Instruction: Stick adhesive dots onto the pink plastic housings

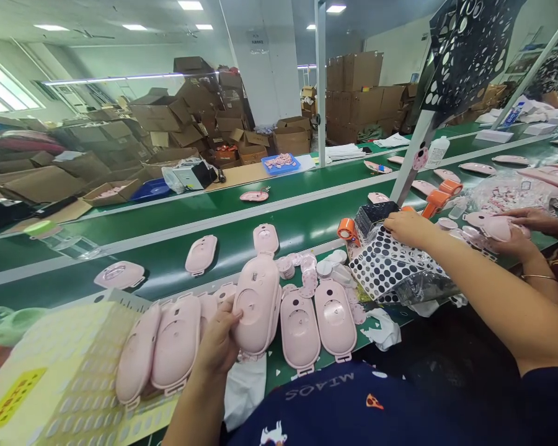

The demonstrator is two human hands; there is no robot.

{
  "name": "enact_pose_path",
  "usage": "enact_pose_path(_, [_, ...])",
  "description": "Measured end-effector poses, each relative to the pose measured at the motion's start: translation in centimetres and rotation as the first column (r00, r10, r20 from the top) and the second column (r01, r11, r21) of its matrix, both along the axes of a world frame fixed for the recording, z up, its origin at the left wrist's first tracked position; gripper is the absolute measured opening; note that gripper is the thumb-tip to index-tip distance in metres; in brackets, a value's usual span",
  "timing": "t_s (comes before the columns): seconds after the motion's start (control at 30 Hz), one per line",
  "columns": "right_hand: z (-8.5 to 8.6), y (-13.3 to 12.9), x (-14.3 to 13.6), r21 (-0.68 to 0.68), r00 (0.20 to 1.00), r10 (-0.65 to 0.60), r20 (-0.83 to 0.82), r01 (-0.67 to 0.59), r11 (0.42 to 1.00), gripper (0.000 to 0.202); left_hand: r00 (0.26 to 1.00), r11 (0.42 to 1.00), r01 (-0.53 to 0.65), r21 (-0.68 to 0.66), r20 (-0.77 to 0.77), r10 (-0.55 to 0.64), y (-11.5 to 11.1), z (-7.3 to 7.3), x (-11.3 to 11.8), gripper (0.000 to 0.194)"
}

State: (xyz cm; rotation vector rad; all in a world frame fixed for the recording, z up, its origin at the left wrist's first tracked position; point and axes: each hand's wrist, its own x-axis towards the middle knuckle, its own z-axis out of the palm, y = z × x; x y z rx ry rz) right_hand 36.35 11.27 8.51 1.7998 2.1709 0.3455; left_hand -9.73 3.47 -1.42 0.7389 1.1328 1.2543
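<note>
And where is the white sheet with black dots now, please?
The sheet is right of centre in the head view, just below the right hand and above a crumpled white scrap.

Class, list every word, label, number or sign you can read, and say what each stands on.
"MIAOS", as it appears, middle letter unsure: dark shirt.
Yellow label on the sheet at lower left: dark characters, too blurred to read.
Sign on the pillar: too small to read.
No numbers can be made out.
</note>
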Motion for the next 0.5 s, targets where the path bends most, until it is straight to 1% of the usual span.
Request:
enact_pose_path(0.13, [-0.1, -0.2, 0.0, -0.038, 0.998, -0.058, -0.028, 0.057, 0.998, 0.029, 0.999, 1.0, -0.021, -0.011, -0.026, 0.021, 0.1, 0.6, 0.7, 0.053])
enact_pose_path(0.23, [0.2, 0.0, -0.2, -0.055, 0.993, -0.109, -0.04, 0.106, 0.993, 0.031, 0.999, 0.999, -0.036, -0.026, -0.005, 0.035, 0.1, 1.0, 1.5, 0.056])
enact_pose_path(0.37, [0.9, 0.3, -1.0, -0.102, 0.983, -0.172, -0.057, 0.165, 0.981, 0.03, 1.0, 1.0, -0.017, -0.025, 0.017, 0.017, 0.0, 0.9, 2.0, 0.063])
enact_pose_path(0.5, [1.5, 0.3, -1.3, -0.152, 0.968, -0.23, -0.1, 0.214, 0.965, 0.022, 1.0, 1.0, -0.011, -0.023, 0.022, 0.012, -0.1, 0.7, 1.8, 0.067])
